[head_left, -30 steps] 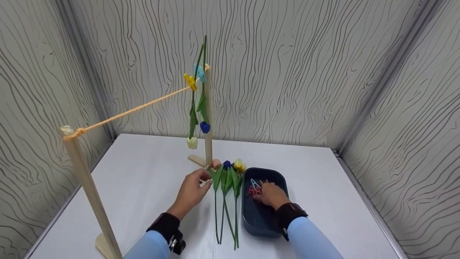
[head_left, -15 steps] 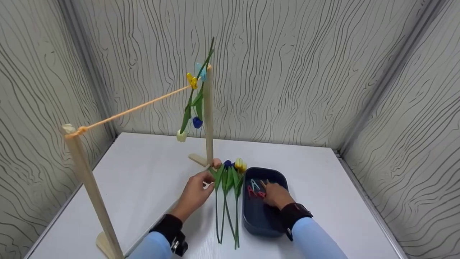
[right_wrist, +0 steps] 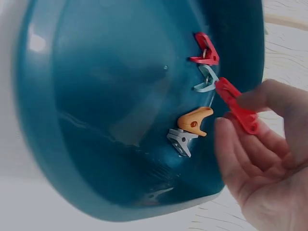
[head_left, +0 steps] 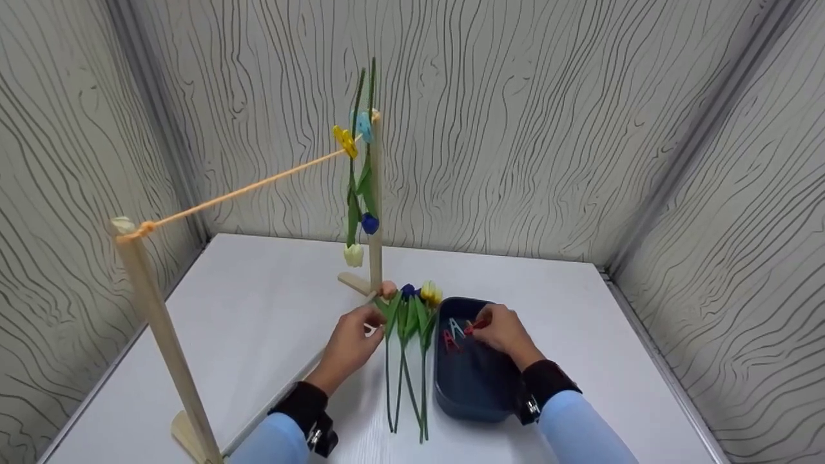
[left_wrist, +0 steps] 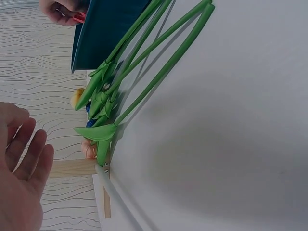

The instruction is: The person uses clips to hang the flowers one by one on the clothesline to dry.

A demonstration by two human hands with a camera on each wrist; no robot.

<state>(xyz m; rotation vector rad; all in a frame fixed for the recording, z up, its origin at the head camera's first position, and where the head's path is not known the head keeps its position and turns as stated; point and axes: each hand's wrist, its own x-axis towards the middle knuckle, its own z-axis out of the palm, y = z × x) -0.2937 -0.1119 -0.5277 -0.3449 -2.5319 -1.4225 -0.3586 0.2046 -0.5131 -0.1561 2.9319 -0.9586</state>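
Note:
My right hand pinches a red clothespin between thumb and fingers, above the far part of the dark blue tub. Inside the tub lie another red clothespin, a light blue one, an orange one and a grey one. My left hand hovers beside the artificial tulips, its fingers loosely bent and holding nothing; the left wrist view shows it apart from them. Those tulips lie on the table with peach, blue and yellow heads away from me.
An orange cord runs between two wooden posts. From its far end hang a white tulip under a yellow clothespin and a blue tulip under a light blue clothespin. Patterned panels enclose the table.
My right hand has risen from the tub's bottom with the red clothespin pinched in it. The hanging tulips swung aside and now hang nearly straight. My left hand has barely moved.

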